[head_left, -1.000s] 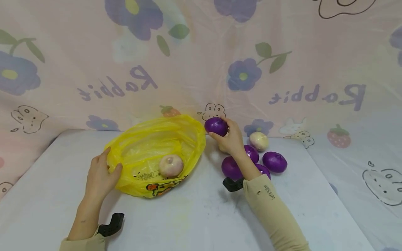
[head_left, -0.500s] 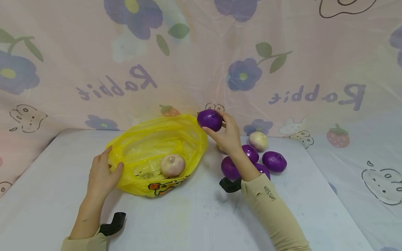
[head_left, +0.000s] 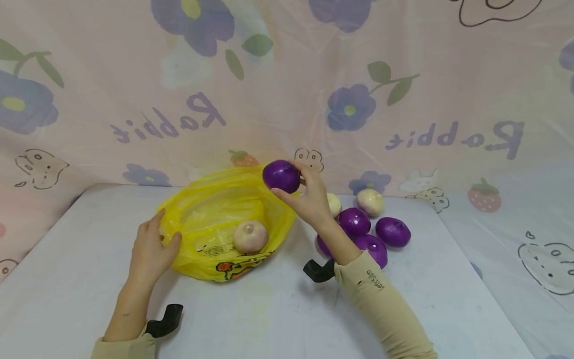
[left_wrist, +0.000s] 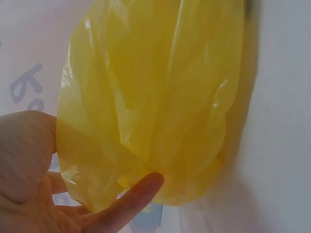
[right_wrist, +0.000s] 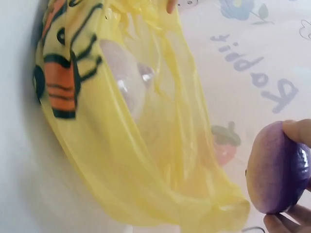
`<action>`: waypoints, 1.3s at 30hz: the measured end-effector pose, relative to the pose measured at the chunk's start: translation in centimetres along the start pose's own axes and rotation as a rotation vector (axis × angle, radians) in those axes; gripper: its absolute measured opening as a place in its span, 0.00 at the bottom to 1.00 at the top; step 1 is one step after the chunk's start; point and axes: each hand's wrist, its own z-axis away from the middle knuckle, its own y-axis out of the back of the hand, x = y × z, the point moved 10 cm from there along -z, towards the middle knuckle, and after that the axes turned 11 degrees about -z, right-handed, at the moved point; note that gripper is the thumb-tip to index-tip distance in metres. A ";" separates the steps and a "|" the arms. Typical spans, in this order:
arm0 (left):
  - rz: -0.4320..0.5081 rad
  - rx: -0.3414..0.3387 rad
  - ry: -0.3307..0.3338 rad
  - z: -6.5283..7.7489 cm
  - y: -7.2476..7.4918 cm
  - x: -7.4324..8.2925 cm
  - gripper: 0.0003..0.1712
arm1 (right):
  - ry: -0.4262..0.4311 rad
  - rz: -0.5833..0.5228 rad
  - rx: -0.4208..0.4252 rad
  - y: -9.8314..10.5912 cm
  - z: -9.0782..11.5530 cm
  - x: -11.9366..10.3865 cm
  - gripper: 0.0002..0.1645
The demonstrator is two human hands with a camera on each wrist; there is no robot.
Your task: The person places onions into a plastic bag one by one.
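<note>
My right hand point(head_left: 307, 199) grips a glossy purple onion point(head_left: 281, 176) between thumb and fingers. It overlaps the right rim of the yellow plastic bag point(head_left: 193, 269) in the head view. In the right wrist view the held onion point(right_wrist: 272, 167) shows a paler purple side, beside the bag's end. The bag lies on its side with its mouth wide, and a whitish onion point(head_left: 250, 237) sits inside. At the bag's left end my left hand point(head_left: 152, 249) touches it, thumb and fingers spread. One straight finger point(left_wrist: 131, 199) lies against the yellow film in the left wrist view.
Right of the bag, several purple onions point(head_left: 354, 222) cluster on the white table point(head_left: 269, 319), partly behind my right forearm. Two pale onions point(head_left: 370, 201) stand behind them. A printed floral cloth point(head_left: 269, 99) hangs along the table's back edge. Each wrist carries a black mount point(head_left: 166, 320).
My right hand has carried the purple onion left, from beside the bag to over its right rim. My left hand and the bag have shifted slightly right.
</note>
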 end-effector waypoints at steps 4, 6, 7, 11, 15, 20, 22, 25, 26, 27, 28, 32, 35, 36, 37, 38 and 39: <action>-0.006 -0.018 0.004 0.1 -0.1 0.2 0.39 | 0.002 0.020 -0.040 -1.6 0.2 0.1 0.41; -0.006 -0.028 0.004 0.1 -0.2 0.4 0.39 | 0.004 0.038 -0.056 -2.2 0.3 0.1 0.41; -0.009 -0.031 0.004 0.1 -0.2 0.4 0.39 | 0.004 0.047 -0.060 -2.5 0.3 0.2 0.40; -0.017 -0.026 0.001 0.0 -0.2 0.7 0.40 | -0.011 0.058 -0.080 -3.6 0.4 0.5 0.40; -0.024 -0.017 -0.007 0.0 -0.2 0.8 0.39 | -0.052 0.065 -0.114 -4.6 0.6 1.2 0.40; -0.025 -0.011 -0.010 0.0 -0.2 0.8 0.39 | -0.096 0.101 -0.158 -5.6 0.9 2.4 0.41; -0.025 -0.012 -0.004 0.1 -0.3 0.7 0.39 | -0.109 0.111 -0.179 -6.0 1.1 3.0 0.41; -0.019 -0.014 -0.003 0.1 -0.3 0.7 0.39 | -0.119 0.136 -0.207 -6.5 1.3 3.7 0.41; -0.017 -0.016 -0.003 0.1 -0.4 0.8 0.39 | -0.125 0.149 -0.216 -6.7 1.4 4.0 0.41; -0.015 -0.016 -0.004 0.1 -0.4 0.8 0.39 | -0.137 0.164 -0.225 -6.9 1.4 4.3 0.41; -0.014 -0.016 -0.005 0.1 -0.4 0.8 0.39 | -0.151 0.180 -0.234 -7.0 1.5 4.6 0.41; -0.011 -0.020 -0.008 0.2 -0.4 1.0 0.39 | -0.212 0.222 -0.271 -7.7 1.7 5.7 0.42; -0.013 -0.021 -0.012 0.2 -0.5 1.1 0.39 | -0.241 0.231 -0.286 -7.9 1.8 6.4 0.42; -0.012 -0.021 -0.013 0.2 -0.5 1.1 0.39 | -0.246 0.233 -0.289 -8.0 1.8 6.6 0.42; -0.013 -0.022 -0.013 0.2 -0.5 1.2 0.39 | -0.251 0.231 -0.289 -8.1 1.8 6.7 0.43; -0.015 -0.021 -0.013 0.2 -0.5 1.2 0.39 | -0.256 0.230 -0.290 -8.1 1.8 6.9 0.43; -0.016 -0.024 -0.011 0.3 -0.6 1.1 0.39 | -0.261 0.227 -0.291 -8.1 1.8 7.0 0.43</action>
